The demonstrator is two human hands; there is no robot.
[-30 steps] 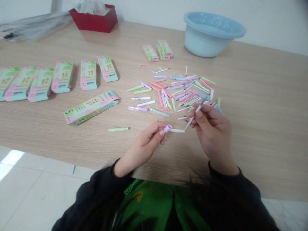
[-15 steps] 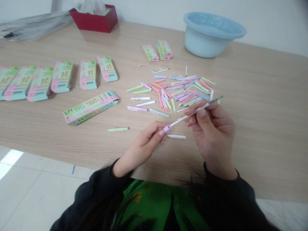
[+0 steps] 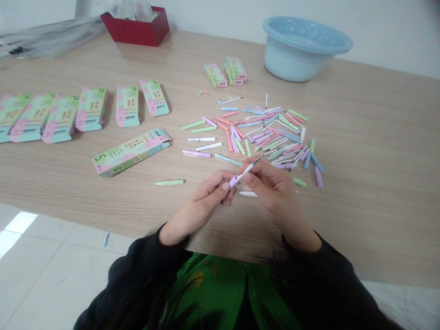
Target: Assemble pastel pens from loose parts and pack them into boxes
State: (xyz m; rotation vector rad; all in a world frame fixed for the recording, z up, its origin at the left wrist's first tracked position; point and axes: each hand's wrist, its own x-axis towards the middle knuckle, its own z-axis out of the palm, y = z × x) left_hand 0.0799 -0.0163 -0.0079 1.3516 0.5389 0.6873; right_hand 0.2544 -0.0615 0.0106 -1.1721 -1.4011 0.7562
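Between thumb and fingers, my left hand (image 3: 215,190) grips a purple pen barrel (image 3: 234,181), its hollow end facing up and to the right. A thin white pen refill (image 3: 248,169) with a dark tip is pinched in my right hand (image 3: 270,183). The refill's lower end is inside or right at the barrel's mouth; most of its length no longer shows. Just beyond both hands lies a loose pile of pastel pen parts (image 3: 261,128) and refills. A white pen barrel (image 3: 248,194) rests on the table, partly behind my right hand.
A pastel carton (image 3: 132,153) lies left of the pile, with a green pen piece (image 3: 170,182) before it. Several like cartons (image 3: 91,107) line the left side. At the back stand a red box (image 3: 137,30) and a blue basin (image 3: 302,52).
My right hand has moved left and down toward my left hand. The refill has slid into the purple barrel, and only a short part sticks out.
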